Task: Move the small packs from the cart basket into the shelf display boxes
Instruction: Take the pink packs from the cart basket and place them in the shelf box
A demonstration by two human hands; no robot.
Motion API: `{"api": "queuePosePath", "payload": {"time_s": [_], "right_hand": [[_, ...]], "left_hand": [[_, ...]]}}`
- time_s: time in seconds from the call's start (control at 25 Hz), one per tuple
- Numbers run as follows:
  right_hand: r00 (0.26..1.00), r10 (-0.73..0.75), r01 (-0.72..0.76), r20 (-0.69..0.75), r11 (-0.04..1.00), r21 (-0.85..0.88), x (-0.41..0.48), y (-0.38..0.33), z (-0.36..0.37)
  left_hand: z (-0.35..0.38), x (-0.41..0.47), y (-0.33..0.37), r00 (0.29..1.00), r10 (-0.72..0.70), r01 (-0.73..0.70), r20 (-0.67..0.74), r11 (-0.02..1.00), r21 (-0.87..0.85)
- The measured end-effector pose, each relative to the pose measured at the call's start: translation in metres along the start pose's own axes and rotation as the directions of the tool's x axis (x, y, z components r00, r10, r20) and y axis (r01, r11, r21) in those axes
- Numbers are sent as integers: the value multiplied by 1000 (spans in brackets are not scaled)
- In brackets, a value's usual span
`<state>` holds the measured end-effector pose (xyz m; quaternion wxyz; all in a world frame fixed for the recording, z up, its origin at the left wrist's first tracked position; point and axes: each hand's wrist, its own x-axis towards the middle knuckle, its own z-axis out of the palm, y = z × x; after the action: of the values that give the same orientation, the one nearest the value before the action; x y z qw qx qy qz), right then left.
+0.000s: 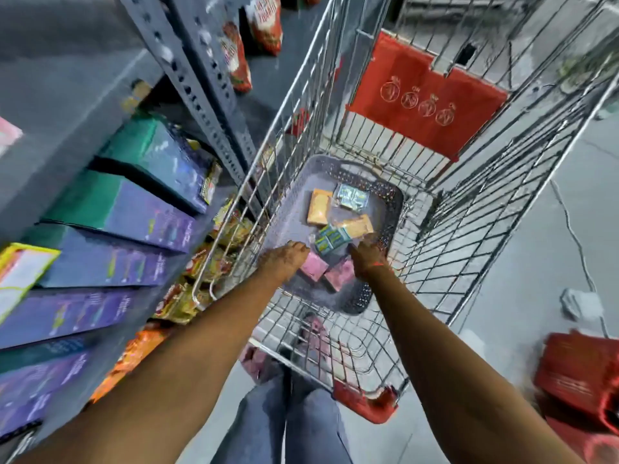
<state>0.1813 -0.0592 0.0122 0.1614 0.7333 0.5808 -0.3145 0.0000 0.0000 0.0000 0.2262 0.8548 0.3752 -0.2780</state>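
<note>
Grey basket (395, 199): my left hand (284, 262) and right hand (366, 259) reach the pink packs (313, 267); grip unclear. Pinch one flat.

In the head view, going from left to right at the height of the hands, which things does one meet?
Purple display boxes → yellow snack bags → left hand → pink pack → right hand → cart's right wire wall → grey floor.

Arms: both bare to the frame edge, no sleeves visible.
Left hand (284, 261): bare, no glove.
Right hand (366, 259): bare; thin red band at the wrist.
Legs: blue denim trousers (284, 420).
</note>
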Motion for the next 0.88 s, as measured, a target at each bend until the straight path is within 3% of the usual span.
{"api": "queuePosePath", "payload": {"time_s": [0.24,0.36,0.48,0.68,0.88], "right_hand": [[999,29,-29,39,999,12,21,0,34],[991,123,-125,60,992,32,25,-5,31],[991,129,-128,31,992,-18,24,-9,28],[982,187,-188,-18,979,-84,-11,-27,-20],[982,188,-189,-21,976,-109,-70,-47,-100]], "left_hand": [[5,28,1,999,19,-8,-47,976,217],[1,28,3,999,-27,35,-36,968,249],[-8,20,2,998,-51,55,-22,966,253],[-50,-31,10,990,-140,142,-22,966,215],[-108,-117,26,961,-255,249,-110,966,-64]]}}
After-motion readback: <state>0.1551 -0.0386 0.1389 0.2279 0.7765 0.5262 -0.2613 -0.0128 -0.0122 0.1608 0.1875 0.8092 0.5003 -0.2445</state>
